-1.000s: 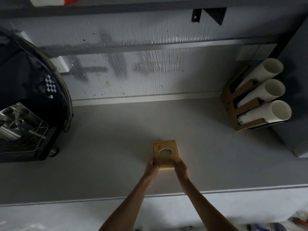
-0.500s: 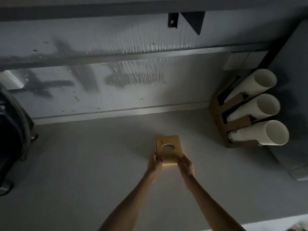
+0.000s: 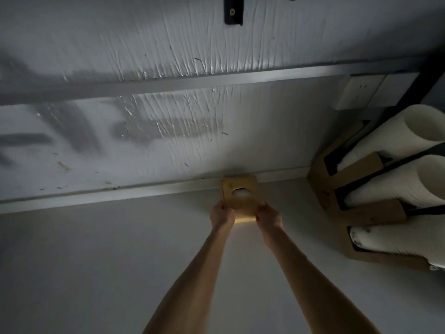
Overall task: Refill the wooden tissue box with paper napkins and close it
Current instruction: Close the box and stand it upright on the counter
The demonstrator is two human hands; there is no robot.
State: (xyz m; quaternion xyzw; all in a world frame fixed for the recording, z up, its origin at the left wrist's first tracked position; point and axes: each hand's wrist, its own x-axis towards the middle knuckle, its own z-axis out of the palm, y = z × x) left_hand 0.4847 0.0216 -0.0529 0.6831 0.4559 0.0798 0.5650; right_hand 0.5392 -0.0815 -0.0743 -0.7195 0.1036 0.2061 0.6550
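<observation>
The wooden tissue box (image 3: 240,186) is a small square box with an oval hole in its lid, and white paper shows in the hole. It sits on the grey counter (image 3: 96,261), right against the back wall. My left hand (image 3: 221,214) grips its near left corner. My right hand (image 3: 268,216) grips its near right corner. Both arms stretch far forward. The lid looks closed.
A cardboard holder (image 3: 322,186) with three stacks of white paper cups (image 3: 409,184) stands at the right, close to the box. A wall socket (image 3: 356,92) is above it. A black bracket (image 3: 233,10) hangs high on the wall.
Both hands have pushed the box away from me across the counter, up to the back wall. The view has shifted forward and right; the black machine on the left is out of sight.
</observation>
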